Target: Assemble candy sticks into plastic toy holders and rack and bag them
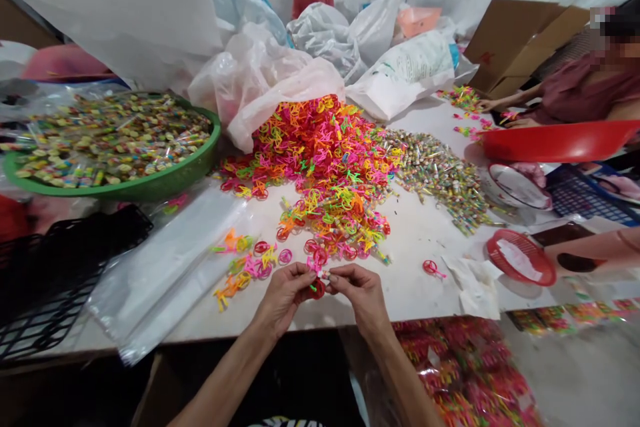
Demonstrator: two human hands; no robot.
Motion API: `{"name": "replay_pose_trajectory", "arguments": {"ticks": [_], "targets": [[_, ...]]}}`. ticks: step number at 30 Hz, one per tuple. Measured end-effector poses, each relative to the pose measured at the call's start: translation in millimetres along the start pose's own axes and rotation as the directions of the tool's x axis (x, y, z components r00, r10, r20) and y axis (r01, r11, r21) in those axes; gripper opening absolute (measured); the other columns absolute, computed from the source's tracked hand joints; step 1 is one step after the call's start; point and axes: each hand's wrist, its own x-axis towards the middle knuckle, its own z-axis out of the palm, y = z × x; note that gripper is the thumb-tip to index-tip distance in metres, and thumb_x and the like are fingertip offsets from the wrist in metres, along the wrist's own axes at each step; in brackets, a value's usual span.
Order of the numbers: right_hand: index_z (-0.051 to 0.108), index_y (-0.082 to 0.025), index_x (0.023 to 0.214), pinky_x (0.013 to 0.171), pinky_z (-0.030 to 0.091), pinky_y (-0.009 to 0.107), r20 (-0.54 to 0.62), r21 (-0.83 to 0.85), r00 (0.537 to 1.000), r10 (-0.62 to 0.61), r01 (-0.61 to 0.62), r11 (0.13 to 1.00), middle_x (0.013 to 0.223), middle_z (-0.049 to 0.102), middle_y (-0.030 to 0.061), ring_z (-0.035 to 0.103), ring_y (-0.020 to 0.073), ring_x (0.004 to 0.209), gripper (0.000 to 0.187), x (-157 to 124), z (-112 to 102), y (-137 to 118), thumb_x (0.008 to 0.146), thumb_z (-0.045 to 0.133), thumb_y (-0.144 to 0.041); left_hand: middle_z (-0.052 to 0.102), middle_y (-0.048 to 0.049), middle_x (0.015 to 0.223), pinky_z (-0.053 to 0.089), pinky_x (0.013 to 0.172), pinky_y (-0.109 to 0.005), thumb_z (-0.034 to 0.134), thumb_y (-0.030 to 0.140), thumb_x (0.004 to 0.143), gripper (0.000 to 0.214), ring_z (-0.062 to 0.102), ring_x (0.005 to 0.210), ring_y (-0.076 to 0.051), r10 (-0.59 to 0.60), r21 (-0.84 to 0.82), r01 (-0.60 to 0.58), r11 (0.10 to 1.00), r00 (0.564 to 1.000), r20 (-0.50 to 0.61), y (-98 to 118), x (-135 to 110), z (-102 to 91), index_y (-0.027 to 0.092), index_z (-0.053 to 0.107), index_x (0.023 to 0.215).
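Observation:
At the front of the table, my left hand (286,290) pinches a small pink plastic toy (315,265) between thumb and forefinger. My right hand (359,285), also closed in a pinch, has a small pale tube (324,275) at its fingertips, which meets the toy. A red ring shows just below the fingers; whether it belongs to the held toy I cannot tell. Straight ahead rises a big heap of bright plastic toys (320,147). Several toys (250,267) lie loose left of my hands, and a single pink toy (433,269) lies to the right.
A green basin (200,167) of small filled tubes stands left, above clear plastic bags (165,273) and a black crate (70,273). More tubes (440,173) are piled right of the heap. A red basket (545,273) sits further right. Two other people work across and at right.

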Motion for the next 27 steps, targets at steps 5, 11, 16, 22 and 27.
{"name": "replay_pose_trajectory", "arguments": {"ticks": [5, 11, 16, 22, 27], "targets": [[0.070, -0.017, 0.071, 0.057, 0.051, 0.028, 0.016, -0.025, 1.000, -0.002, 0.003, 1.000, 0.057, 0.066, 0.0019, 0.061, 0.0151, 0.052, 0.015, -6, -7, 2, 0.060, 0.075, -0.027, 0.064, -0.0034, 0.058, 0.047, 0.056, -0.026, 0.074, 0.020, 0.058, 0.018, 0.059, 0.053, -0.013, -0.036, -0.066, 0.039, 0.997, 0.998, 0.051, -6, -5, 0.8, 0.011, 0.059, 0.063], [0.071, -0.018, 0.071, 0.060, 0.051, 0.030, 0.026, -0.253, 0.994, -0.108, 0.111, 0.961, 0.064, 0.068, 0.0028, 0.062, 0.0177, 0.060, 0.012, -13, -2, 0, 0.064, 0.072, -0.029, 0.060, -0.0013, 0.055, 0.046, 0.057, -0.025, 0.074, 0.019, 0.057, 0.020, 0.056, 0.052, -0.011, 0.045, -0.061, -0.048, 0.997, 0.998, -0.041, -15, -8, 0.2, 0.012, 0.056, 0.059], [0.070, -0.017, 0.073, 0.059, 0.052, 0.031, 0.036, -0.265, 0.998, -0.060, 0.068, 0.962, 0.063, 0.068, 0.0030, 0.061, 0.0178, 0.058, 0.019, -3, 5, 9, 0.063, 0.072, -0.033, 0.062, -0.0039, 0.060, 0.046, 0.058, -0.029, 0.069, 0.030, 0.064, 0.021, 0.057, 0.054, -0.014, 0.104, 0.101, -0.097, 0.990, 0.993, -0.062, -16, -7, -9.6, 0.013, 0.058, 0.066], [0.068, -0.018, 0.092, 0.083, 0.046, 0.044, -0.008, -0.604, 0.811, -0.585, 0.463, 0.649, 0.098, 0.066, 0.0095, 0.059, 0.0247, 0.093, 0.026, 30, -17, -7, 0.074, 0.061, -0.036, 0.059, -0.0113, 0.109, 0.038, 0.089, -0.036, 0.057, 0.035, 0.075, 0.035, 0.053, 0.101, -0.023, 0.711, 0.801, -0.423, 0.424, 0.703, -0.005, 40, -1, -56.6, 0.020, 0.060, 0.107], [0.057, -0.025, 0.115, 0.098, 0.035, 0.047, 0.309, -0.758, 0.586, -0.749, 0.627, 0.178, 0.121, 0.054, 0.0084, 0.043, 0.0252, 0.118, 0.035, 18, 24, 12, 0.080, 0.054, -0.021, 0.045, -0.0135, 0.131, 0.016, 0.103, -0.049, 0.059, 0.040, 0.072, 0.049, 0.034, 0.123, -0.033, 0.697, 0.978, -0.204, -0.053, 0.693, 0.183, 70, 7, -106.2, 0.023, 0.055, 0.118]]}}
